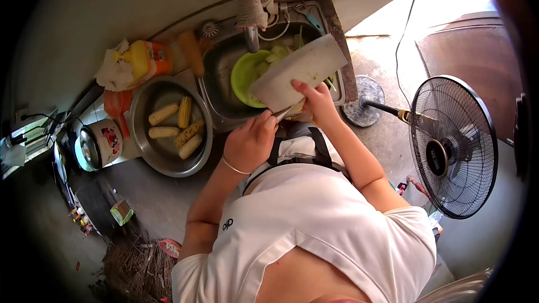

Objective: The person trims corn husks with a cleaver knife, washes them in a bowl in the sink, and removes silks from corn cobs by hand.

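A white cutting board (300, 73) is held tilted over the sink, partly covering the light green bowl (240, 78). My right hand (319, 104) grips the board's near edge, its thumb on the upper face. Pale green vegetable pieces (275, 56) show in the bowl, and green scraps stick out past the board. My left hand (254, 139) is closed by the board's lower left corner. From its fingers a thin grey, blade-like piece (285, 113) points toward my right hand; its handle is hidden.
Beside the metal sink (218, 87) is a steel basin (168, 165) holding several corn cobs (163, 114). A faucet (251, 39) hangs over the sink. A yellow and orange container (149, 60) stands at the left. A standing fan (452, 146) is at the right.
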`<control>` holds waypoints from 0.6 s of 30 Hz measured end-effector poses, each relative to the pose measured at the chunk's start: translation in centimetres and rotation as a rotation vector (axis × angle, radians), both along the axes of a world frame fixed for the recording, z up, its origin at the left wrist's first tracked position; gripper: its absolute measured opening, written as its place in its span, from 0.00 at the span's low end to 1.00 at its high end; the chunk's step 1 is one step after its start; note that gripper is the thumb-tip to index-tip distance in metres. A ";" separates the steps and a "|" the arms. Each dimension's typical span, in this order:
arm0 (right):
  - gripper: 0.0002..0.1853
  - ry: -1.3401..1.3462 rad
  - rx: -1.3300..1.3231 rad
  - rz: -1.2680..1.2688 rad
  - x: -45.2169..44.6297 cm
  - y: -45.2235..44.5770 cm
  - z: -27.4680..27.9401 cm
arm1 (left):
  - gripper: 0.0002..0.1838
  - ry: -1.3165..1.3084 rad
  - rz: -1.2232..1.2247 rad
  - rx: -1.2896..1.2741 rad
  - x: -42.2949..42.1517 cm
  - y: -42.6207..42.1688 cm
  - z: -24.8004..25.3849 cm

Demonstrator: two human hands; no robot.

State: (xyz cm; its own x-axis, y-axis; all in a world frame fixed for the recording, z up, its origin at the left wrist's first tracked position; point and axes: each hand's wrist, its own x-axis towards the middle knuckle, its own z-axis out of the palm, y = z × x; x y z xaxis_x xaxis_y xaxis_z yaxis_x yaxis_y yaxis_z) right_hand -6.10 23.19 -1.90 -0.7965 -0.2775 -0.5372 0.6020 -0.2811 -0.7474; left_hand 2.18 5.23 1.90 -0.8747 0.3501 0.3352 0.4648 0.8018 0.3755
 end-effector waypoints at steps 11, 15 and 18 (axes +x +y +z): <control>0.13 -0.025 0.062 -0.153 -1.4 1.2 -2.3 | 0.28 -0.198 0.187 -0.323 -0.3 0.5 -3.3; 0.12 0.079 0.027 0.294 -3.6 3.8 -5.1 | 0.22 -0.472 0.277 -0.035 -0.6 -1.1 -6.4; 0.14 0.253 0.032 0.068 -5.4 5.8 -8.0 | 0.24 -0.763 0.404 0.371 1.1 -3.9 -11.1</control>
State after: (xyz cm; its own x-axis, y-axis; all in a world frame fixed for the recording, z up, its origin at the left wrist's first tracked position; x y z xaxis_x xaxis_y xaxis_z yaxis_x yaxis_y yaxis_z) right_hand -11.53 28.96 -9.88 -0.8865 -0.3213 -0.3331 0.4119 -0.2197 -0.8843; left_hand 3.29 1.38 -9.24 -0.9359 -0.0425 -0.3497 -0.3000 0.6166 0.7279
